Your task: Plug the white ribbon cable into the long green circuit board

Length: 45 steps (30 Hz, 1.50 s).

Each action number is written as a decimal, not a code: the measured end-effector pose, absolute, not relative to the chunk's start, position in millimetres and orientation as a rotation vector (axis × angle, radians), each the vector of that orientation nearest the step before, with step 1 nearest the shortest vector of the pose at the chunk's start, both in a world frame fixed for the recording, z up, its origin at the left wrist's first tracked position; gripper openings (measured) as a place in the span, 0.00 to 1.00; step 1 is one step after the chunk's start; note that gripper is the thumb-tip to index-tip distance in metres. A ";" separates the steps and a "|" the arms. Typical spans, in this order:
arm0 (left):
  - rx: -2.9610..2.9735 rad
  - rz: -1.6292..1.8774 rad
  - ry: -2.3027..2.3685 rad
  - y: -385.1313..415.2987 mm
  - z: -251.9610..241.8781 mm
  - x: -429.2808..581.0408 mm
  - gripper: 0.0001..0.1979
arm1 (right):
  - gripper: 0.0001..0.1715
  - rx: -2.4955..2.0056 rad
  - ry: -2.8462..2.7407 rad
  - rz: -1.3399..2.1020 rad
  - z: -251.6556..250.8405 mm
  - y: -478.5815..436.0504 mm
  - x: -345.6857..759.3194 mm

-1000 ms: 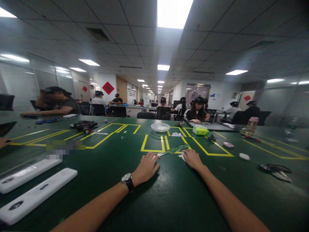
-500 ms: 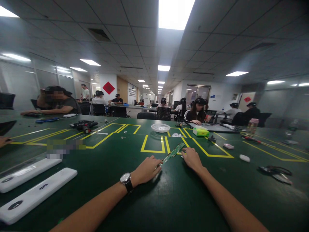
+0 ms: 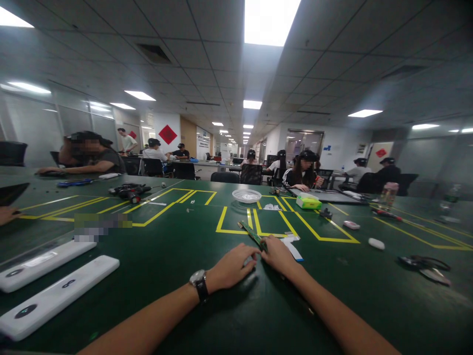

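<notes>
A narrow green circuit board (image 3: 250, 232) slants away from my right hand (image 3: 279, 255), whose fingers are closed on its near end. My left hand (image 3: 233, 266), with a wristwatch on its wrist, is just beside that end. Its thumb is apart from its fingers and I see nothing between them. The left fingertips come close to the right fingers; whether they touch the board I cannot tell. Beyond my right hand a white flat ribbon cable (image 3: 294, 249) with a blue end lies on the green table (image 3: 236, 320).
Two long white devices (image 3: 62, 296) lie at left. A white basket (image 3: 246, 196), a green tissue pack (image 3: 308, 201) and a dark tool (image 3: 131, 191) are farther off. At right are a white oval object (image 3: 376, 243) and dark-handled scissors (image 3: 424, 266). People sit across the table.
The circuit board has passed from my left hand to my right and now points the other way. My left fingers have opened. The ribbon cable has come into view beside my right hand.
</notes>
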<state>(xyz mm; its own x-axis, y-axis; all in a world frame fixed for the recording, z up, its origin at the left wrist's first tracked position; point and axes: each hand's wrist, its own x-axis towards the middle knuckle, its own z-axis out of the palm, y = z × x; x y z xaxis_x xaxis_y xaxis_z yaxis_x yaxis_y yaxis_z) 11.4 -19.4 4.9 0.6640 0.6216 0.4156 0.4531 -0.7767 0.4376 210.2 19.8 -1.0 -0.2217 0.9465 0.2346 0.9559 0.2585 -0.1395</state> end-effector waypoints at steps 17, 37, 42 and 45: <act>1.962 1.035 1.161 38.1 -19.4 -7.1 0.17 | 0.17 -1.194 -2.454 0.109 7.9 -22.0 170.9; 1.531 1.113 0.946 26.3 -18.3 -2.2 0.22 | 0.24 -1.868 -2.255 -0.089 -6.5 36.9 248.4; 1.447 1.131 0.941 26.1 -18.8 -0.8 0.25 | 0.15 -1.628 -2.350 -0.071 -6.7 33.1 225.6; 1.414 1.137 0.923 26.3 -19.6 -0.3 0.25 | 0.13 -1.574 -2.335 -0.043 -7.7 33.5 227.2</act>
